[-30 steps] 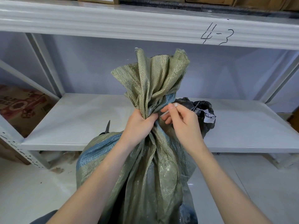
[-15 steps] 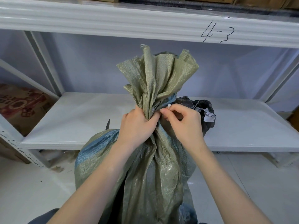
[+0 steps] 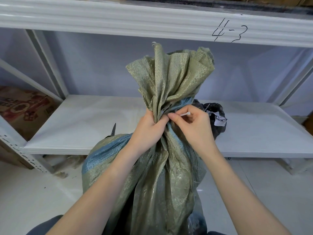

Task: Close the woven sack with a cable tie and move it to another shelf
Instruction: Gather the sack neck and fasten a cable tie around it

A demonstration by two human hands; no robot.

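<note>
A green woven sack (image 3: 162,175) with a blue stripe stands on the floor in front of me, its mouth bunched into a fanned top. My left hand (image 3: 149,128) is clenched around the gathered neck from the left. My right hand (image 3: 194,126) pinches a thin white cable tie (image 3: 184,114) at the neck's right side; the tie's free end sticks out to the right between thumb and fingers. Whether the tie runs around the neck is hidden by my hands and the folds.
A white metal shelf (image 3: 84,126) lies just behind the sack, with an upper shelf beam marked "4-3" (image 3: 229,32) above. A black bag (image 3: 215,116) with a white label sits on the shelf behind my right hand. Dark scissor tips (image 3: 113,129) poke up left of the sack. A patterned carton (image 3: 18,109) sits far left.
The sack's top has shifted slightly right and up. My right hand has pulled the cable tie's end out to the right of the neck; my left hand keeps its grip.
</note>
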